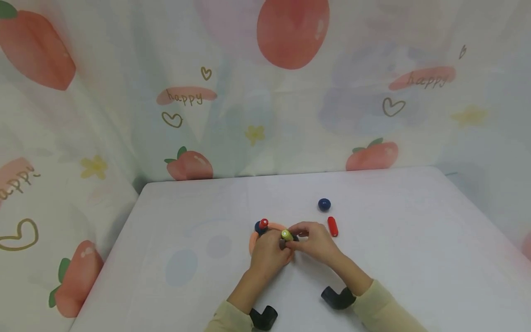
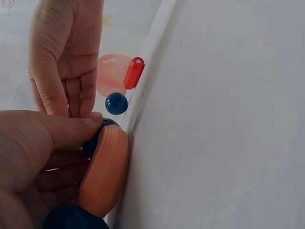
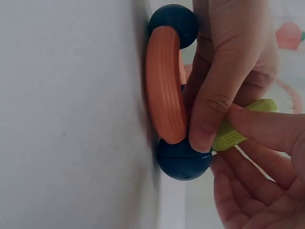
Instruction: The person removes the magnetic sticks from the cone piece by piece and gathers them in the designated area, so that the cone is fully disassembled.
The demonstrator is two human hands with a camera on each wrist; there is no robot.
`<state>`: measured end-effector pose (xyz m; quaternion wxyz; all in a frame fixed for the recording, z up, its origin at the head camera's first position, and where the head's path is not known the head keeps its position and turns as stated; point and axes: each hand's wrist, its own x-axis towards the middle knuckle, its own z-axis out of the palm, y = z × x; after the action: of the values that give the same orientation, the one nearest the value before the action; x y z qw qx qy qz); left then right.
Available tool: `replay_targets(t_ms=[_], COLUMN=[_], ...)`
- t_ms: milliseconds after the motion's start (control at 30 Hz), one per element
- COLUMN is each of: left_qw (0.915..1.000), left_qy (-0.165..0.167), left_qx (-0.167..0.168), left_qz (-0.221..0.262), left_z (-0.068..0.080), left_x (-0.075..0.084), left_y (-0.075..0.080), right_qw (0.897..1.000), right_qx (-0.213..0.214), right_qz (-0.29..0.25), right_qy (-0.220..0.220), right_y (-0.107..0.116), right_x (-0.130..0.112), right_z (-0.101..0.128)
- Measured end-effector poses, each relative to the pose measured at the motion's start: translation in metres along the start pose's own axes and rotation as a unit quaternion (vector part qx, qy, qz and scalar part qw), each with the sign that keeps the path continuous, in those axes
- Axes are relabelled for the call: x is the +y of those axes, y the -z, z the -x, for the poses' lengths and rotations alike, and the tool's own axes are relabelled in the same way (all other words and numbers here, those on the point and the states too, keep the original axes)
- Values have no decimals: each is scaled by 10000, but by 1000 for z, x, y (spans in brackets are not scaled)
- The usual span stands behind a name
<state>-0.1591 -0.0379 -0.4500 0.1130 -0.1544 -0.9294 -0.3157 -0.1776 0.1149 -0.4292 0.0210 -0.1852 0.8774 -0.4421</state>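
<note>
Your left hand (image 1: 267,252) holding the orange ring (image 3: 164,86) on the tabletop (image 1: 415,258), thumb on a blue ball (image 3: 183,160); your right hand (image 1: 315,240) pinching the green peg (image 1: 286,234) above it; red capsule (image 1: 333,226) just beside

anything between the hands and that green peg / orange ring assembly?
Nothing visible. The right hand already pinches the green peg, and the left hand holds the orange ring by a dark blue ball.
</note>
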Motion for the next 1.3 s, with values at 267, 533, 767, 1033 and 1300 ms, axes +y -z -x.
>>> replay_targets(t_ms=[267,533,767,1033,1300], left_qw=[9999,9995,9990,9987,9982], left_qy=[49,277,394,436,532], left_qx=[17,-123,-183,-248,-278], left_qz=[-94,-100,-66,-53,-79], left_z=[-2,-2,-2,-2,-1], left_x=[0,3,4,7,7], left_y=[-3,-1,0,-1,0], right_qw=[9996,9989,9961,9930,9895], right_qx=[-4,339,658,767,994], right_qz=[-158,-314,-519,-816,-890], right_qy=[248,-82,-263,-380,-564], right_y=[-1,-4,1,13,31], right_x=[3,6,0,-11,0], right_z=[3,2,-1,-5,-1])
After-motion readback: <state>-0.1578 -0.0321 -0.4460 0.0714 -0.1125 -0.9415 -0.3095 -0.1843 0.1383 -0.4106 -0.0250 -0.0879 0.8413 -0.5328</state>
